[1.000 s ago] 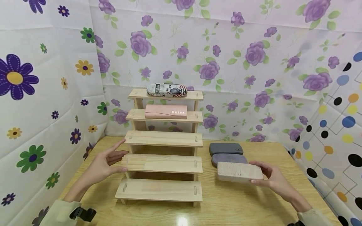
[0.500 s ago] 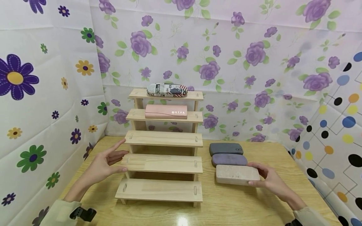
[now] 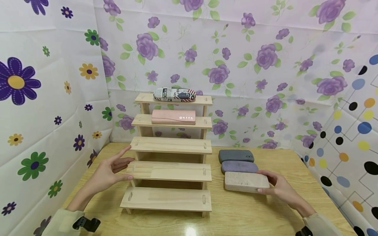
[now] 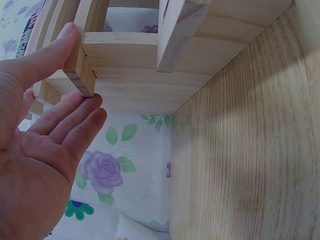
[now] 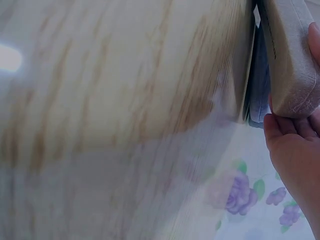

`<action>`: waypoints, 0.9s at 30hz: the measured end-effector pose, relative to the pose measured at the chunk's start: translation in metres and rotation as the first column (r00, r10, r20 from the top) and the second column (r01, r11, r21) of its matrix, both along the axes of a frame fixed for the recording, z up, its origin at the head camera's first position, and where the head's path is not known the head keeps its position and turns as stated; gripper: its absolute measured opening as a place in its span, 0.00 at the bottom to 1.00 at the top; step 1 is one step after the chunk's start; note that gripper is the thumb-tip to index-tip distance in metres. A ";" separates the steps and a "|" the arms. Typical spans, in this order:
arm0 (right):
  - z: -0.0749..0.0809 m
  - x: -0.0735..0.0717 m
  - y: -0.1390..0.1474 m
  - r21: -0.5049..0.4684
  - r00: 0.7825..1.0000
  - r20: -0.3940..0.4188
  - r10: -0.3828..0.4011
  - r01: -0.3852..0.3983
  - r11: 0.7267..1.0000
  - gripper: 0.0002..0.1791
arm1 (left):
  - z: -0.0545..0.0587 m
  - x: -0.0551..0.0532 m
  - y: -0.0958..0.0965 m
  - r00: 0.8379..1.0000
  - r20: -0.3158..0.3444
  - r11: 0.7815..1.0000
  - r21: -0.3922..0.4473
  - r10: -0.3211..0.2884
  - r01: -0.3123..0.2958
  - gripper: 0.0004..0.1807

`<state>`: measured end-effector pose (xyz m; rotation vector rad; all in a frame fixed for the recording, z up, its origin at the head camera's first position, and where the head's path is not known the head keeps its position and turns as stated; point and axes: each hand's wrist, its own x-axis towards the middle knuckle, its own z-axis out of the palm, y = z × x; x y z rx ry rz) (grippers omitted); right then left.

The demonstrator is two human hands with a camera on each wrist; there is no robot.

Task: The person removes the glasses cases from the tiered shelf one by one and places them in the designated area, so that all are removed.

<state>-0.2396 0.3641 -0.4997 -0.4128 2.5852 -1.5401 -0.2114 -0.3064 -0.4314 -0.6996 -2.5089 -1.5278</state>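
The right hand [image 3: 280, 187] grips the beige case [image 3: 244, 182] by its right end, best moved level; the left hand [image 3: 107, 172], thumb and fingers apart, should steady the rack [image 3: 169, 198].

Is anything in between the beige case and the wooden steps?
Nothing visible is. The right hand grips the beige case at its end away from the wooden steps. The purple case and grey case lie behind it, not between.

purple case [image 3: 240, 166] tucked partly behind the beige case [image 3: 245, 182], and lettering [image 3: 185, 117] on the pink case [image 3: 173, 117] too small to read; over in the right wrist view, the edge chops the right hand [image 5: 296, 147]!
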 end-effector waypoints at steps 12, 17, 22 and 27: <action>-0.004 -0.007 0.002 0.060 1.000 -0.011 -0.003 0.003 0.998 0.42 | 0.000 0.000 0.000 1.000 0.000 1.000 0.015 -0.011 0.011 0.58; -0.009 -0.008 0.005 0.106 1.000 -0.025 -0.002 0.004 0.994 0.42 | 0.000 0.000 0.000 1.000 0.004 1.000 0.017 -0.010 0.010 0.58; -0.009 -0.010 0.007 0.123 0.999 -0.042 0.017 -0.012 0.992 0.42 | 0.000 0.000 0.000 1.000 0.002 1.000 0.020 -0.015 0.015 0.58; -0.010 -0.011 0.009 0.134 0.998 -0.054 0.034 -0.026 0.991 0.43 | 0.000 0.000 -0.001 1.000 -0.001 1.000 0.020 -0.019 0.019 0.58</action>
